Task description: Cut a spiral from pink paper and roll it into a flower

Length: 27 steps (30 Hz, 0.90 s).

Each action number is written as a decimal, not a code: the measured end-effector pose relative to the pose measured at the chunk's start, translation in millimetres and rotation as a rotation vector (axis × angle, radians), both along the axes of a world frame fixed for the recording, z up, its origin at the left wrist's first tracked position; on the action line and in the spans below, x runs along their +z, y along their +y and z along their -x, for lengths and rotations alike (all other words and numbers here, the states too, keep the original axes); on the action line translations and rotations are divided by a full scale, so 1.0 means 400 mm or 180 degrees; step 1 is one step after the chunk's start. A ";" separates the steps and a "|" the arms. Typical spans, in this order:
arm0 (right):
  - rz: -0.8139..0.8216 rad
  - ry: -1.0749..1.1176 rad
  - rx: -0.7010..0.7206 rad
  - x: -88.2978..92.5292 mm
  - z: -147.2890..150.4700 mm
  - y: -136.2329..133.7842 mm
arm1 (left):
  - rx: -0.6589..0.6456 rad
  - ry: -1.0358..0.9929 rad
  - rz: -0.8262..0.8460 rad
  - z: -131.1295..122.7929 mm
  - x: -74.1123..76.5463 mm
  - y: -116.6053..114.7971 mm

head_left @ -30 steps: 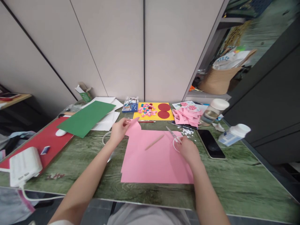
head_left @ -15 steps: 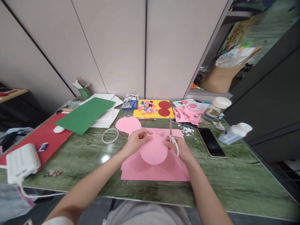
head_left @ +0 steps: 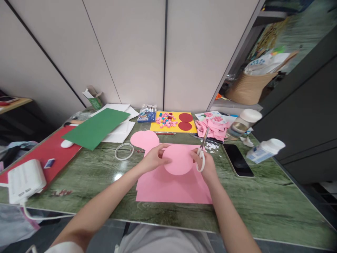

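Observation:
My left hand [head_left: 154, 158] pinches the left edge of a pink paper circle [head_left: 179, 160] held just above a pink paper sheet [head_left: 171, 186] on the green table. My right hand [head_left: 206, 163] grips white-handled scissors [head_left: 202, 147], blades pointing up and away, and its fingers also touch the circle's right edge. A second pink circle [head_left: 144, 138] lies flat on the table beyond my left hand.
A white tape ring [head_left: 123, 151] lies left of the sheet. Green paper [head_left: 97, 128], a red mat [head_left: 47, 154], a white charger [head_left: 25, 181], yellow card with red circles [head_left: 173, 123], pink scraps [head_left: 212, 128], a phone [head_left: 237, 160] and two bottles [head_left: 264, 149] surround the work area.
My left hand set one pink circle down at the back and came to the sheet. Both hands now hold a second circle, which moved slightly away. The scissors tilted right.

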State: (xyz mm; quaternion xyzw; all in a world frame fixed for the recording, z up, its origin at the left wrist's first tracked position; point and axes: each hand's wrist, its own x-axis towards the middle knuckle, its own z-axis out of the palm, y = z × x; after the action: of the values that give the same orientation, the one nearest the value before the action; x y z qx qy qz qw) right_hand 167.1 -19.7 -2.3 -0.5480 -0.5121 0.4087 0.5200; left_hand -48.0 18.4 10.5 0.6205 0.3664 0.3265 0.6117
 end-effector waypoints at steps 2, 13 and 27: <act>-0.0042 0.0006 -0.0035 -0.001 -0.001 -0.002 | 0.0403 -0.0175 -0.0078 -0.004 -0.002 0.004; 0.0445 -0.0268 0.1013 -0.019 0.070 -0.037 | 0.1817 -0.0623 -0.0727 -0.002 0.019 0.006; 0.0545 -0.0429 0.1064 -0.008 0.076 -0.041 | 0.1798 -0.0516 -0.0846 -0.004 0.017 0.000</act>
State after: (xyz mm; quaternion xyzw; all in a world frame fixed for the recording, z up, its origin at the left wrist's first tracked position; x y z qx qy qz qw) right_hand 136.5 -36.1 -5.7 -0.5237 -0.5930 0.4939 0.3609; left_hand -46.3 18.6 17.3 0.5406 0.4284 0.5768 0.4377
